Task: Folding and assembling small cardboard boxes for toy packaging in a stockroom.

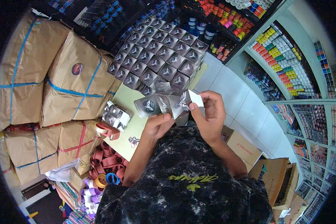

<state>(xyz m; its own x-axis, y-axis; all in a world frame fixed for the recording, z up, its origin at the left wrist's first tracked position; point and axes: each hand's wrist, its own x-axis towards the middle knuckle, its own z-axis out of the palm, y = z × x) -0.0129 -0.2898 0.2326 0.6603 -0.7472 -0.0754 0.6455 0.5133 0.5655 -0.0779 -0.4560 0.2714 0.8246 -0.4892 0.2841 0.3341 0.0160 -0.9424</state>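
Observation:
I hold a small grey carton (168,104) with a winged emblem in front of my chest. My left hand (157,125) grips it from below. My right hand (209,114) pinches its open white end flap (196,100). Beyond it, on a pale green table (128,99), stands a large stack of matching grey cartons (156,56). A few loose flattened cartons (115,115) lie at the table's left edge.
Brown paper parcels tied with blue and red string (63,86) pile up on the left. Rolls of coloured tape (106,166) lie below them. Shelves of coloured spools (283,56) line the right wall. Cardboard boxes (265,168) sit on the floor at right.

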